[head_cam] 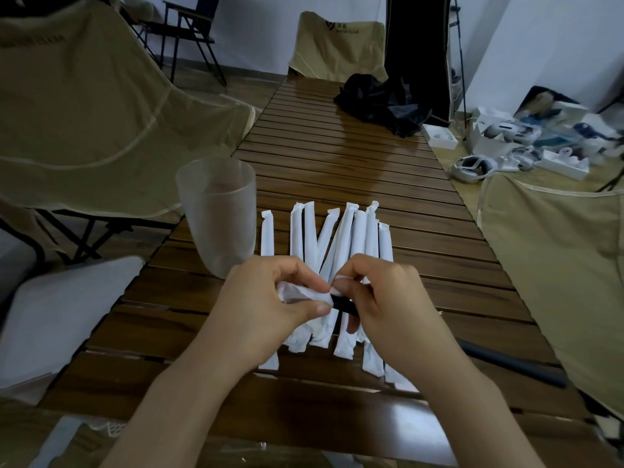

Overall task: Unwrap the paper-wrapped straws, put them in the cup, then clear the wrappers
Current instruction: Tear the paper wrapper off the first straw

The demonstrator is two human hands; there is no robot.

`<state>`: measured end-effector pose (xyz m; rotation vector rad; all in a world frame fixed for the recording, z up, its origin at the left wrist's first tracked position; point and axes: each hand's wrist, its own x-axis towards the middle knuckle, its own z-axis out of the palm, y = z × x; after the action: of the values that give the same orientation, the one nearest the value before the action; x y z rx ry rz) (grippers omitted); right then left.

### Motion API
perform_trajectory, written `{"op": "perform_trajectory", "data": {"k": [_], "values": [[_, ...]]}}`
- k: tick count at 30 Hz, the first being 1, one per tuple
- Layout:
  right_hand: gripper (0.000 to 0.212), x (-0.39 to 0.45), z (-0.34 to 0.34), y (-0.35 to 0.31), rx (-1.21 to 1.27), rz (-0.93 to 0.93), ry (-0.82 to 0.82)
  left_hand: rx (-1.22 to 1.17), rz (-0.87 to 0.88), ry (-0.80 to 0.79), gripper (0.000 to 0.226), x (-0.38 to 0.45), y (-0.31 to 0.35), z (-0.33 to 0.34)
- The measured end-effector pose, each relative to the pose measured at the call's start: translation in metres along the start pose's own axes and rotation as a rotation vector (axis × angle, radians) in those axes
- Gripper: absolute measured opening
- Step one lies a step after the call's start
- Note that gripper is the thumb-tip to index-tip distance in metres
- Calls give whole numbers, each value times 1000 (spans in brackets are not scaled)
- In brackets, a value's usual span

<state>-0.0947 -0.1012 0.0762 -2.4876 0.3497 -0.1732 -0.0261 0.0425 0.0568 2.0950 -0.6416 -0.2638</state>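
Several white paper-wrapped straws (341,241) lie side by side on the slatted wooden table (337,157), partly hidden under my hands. A frosted plastic cup (217,214) stands upright to their left, with nothing visible in it. My left hand (266,305) pinches a bunched white wrapper (304,293) just above the pile. My right hand (381,298) grips the black straw (342,304) whose bared end shows between the two hands. The rest of that straw is hidden in my right fist.
A black crumpled bag (381,99) lies at the table's far end. Beige folding chairs (77,113) stand left, behind and right. A white cushion (64,315) sits at the left edge. Boxes and headsets (506,143) litter the floor at right.
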Motion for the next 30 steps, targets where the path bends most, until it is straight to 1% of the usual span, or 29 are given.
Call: {"op": "perform_trajectory", "data": {"k": [3,5,6,8,11,13,15,17,19,21,26,30], "values": [[15,0,-2,-3,-42,-29,-12,-44,-1,-14,19,-1,0,-1],[16,-2,-3,-4,-33,-114,25,-114,-36,-48,32,-1,2,-2],[15,-1,-4,-5,-62,-131,11,-170,-62,-65,36,0,2,-2],[13,-2,-5,-6,-157,-114,-56,-260,-121,-117,31,1,4,-2],[12,0,-4,-7,-147,-135,-64,-231,-137,-154,19,1,3,-2],[12,3,-4,-8,-158,-77,-88,-184,-98,-143,16,0,2,-4],[12,3,-4,-6,-123,-18,-64,-129,-44,-112,14,-1,1,-5],[13,3,-4,-6,-84,-9,-13,-101,-10,-76,11,-3,1,-5],[15,1,-2,-5,-51,-32,17,-93,1,-64,10,-4,1,-5],[14,0,-1,-3,-34,-68,13,-90,3,-63,10,-4,0,-5],[12,-2,0,-1,-16,-130,-83,-73,-15,-37,8,-2,-4,-6],[7,-2,-3,-3,-9,-156,-110,-44,-23,-31,7,0,-7,-5]]}}
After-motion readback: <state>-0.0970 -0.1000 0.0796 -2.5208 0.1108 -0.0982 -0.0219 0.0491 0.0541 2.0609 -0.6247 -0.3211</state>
